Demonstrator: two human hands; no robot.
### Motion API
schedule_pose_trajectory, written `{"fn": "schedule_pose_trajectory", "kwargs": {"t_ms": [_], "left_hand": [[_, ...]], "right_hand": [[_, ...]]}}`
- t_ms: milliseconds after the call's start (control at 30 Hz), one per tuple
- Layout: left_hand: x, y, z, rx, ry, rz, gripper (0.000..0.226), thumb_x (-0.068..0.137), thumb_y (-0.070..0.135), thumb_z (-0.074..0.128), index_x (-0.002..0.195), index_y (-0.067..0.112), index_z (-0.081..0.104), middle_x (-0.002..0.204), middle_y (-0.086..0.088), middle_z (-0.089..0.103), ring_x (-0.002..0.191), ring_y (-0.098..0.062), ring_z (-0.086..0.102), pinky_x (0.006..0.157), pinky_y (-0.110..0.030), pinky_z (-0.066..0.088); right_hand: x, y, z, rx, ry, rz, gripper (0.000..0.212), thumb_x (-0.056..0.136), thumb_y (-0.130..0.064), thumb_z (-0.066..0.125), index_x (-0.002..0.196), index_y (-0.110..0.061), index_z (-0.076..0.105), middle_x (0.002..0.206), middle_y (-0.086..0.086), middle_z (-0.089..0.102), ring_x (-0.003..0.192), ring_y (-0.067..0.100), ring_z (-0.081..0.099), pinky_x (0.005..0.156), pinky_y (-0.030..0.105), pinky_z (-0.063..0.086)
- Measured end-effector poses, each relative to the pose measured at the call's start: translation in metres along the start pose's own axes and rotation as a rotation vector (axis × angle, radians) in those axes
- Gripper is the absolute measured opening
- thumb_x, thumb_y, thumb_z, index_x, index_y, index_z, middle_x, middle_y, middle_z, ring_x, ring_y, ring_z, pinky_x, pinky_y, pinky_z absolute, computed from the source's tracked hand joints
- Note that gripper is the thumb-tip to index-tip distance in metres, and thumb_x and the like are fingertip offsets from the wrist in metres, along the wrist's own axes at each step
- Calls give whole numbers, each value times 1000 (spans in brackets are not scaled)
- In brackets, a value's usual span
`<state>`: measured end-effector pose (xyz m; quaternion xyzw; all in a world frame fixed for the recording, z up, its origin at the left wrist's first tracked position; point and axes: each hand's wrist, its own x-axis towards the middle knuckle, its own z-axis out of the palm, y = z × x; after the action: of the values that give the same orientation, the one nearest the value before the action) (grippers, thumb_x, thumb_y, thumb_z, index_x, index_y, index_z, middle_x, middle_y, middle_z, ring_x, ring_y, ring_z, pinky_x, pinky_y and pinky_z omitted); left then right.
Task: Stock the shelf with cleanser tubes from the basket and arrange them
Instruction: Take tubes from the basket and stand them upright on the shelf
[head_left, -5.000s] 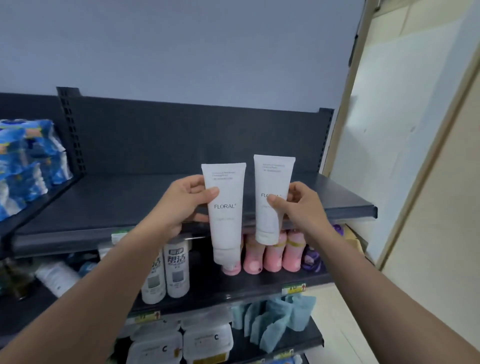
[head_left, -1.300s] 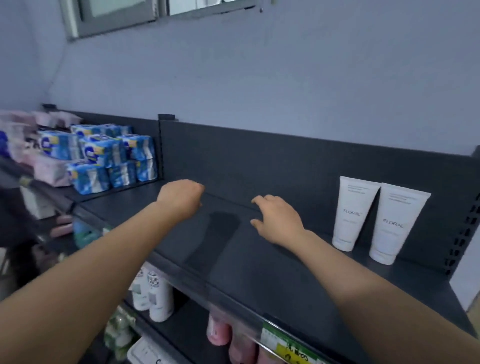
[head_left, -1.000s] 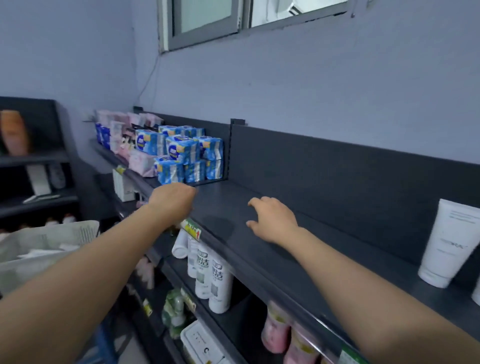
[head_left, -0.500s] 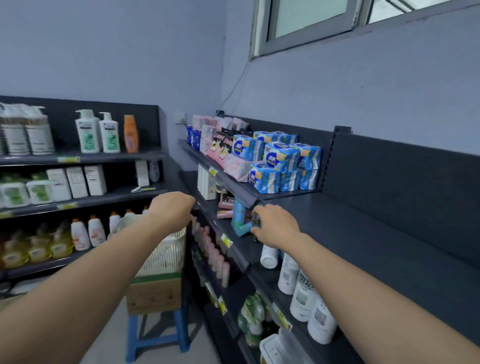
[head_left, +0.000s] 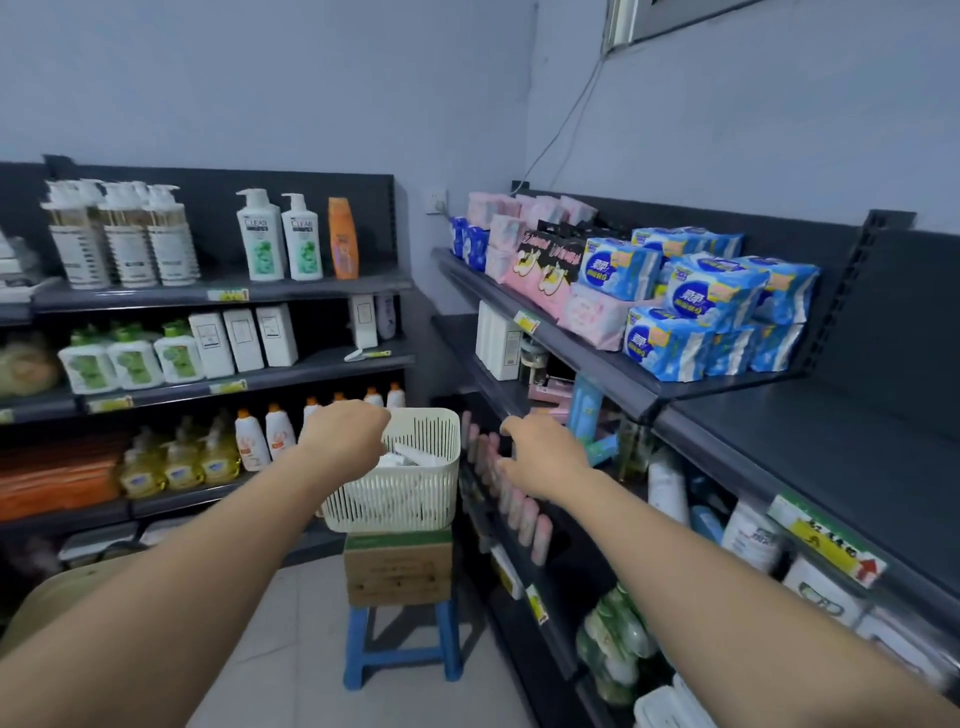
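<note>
Basket (head_left: 395, 504) sits on box (head_left: 397, 566) for reach; left hand (head_left: 343, 436) hovers curled above tubes (head_left: 413, 457), seemingly empty; right hand (head_left: 543, 457) fingers apart.

Notes matt cream plastic, slotted, on the basket (head_left: 395, 499). Records dull brown cardboard on the box (head_left: 399, 571) beneath, and smooth blue plastic on the stool (head_left: 354, 649). Finds dark matt painted metal on the right shelf (head_left: 831, 457). Logs glossy plastic film on the blue packs (head_left: 711, 306), glossy white plastic on the far-left pump bottles (head_left: 260, 239), smooth pale tile on the floor (head_left: 291, 649).
</note>
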<state>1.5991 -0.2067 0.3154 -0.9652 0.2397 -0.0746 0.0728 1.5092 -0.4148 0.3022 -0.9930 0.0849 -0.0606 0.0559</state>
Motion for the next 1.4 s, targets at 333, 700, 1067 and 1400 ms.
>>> {"fn": "schedule_pose_trajectory", "kwargs": {"t_ms": [333,700,1067,1400], "left_hand": [[80,-32,54,-81,-68,-80,31,93,30,57,121,16,58,117,-5,61,106,-25,59,76,-38,52],[189,-56,112,-105,-139,-187,30,95,31,54,122,18,58,118,-4,60,105,-23,58,75,-36,51],[271,-94,185,-185,-299,-240,21,94,29,54,111,18,58,109,-3,63,96,-25,61,75,-37,55],[357,-138,282,-265,-433,-218,31,93,32,56,121,18,57,122,-6,60,108,-26,59,81,-38,51]], "right_hand": [[105,-13,42,24,-83,-52,37,90,-32,59,121,-14,52,125,11,54,115,31,52,84,40,46],[242,-11,100,64,-186,-82,39,85,-35,60,123,-28,51,132,8,52,120,35,48,96,50,45],[339,-17,145,17,-298,-135,35,92,-31,56,125,-17,54,131,9,53,120,28,47,81,33,35],[436,-28,213,66,-420,-64,31,89,-28,60,117,-15,58,120,7,62,112,26,56,86,30,43]]}}
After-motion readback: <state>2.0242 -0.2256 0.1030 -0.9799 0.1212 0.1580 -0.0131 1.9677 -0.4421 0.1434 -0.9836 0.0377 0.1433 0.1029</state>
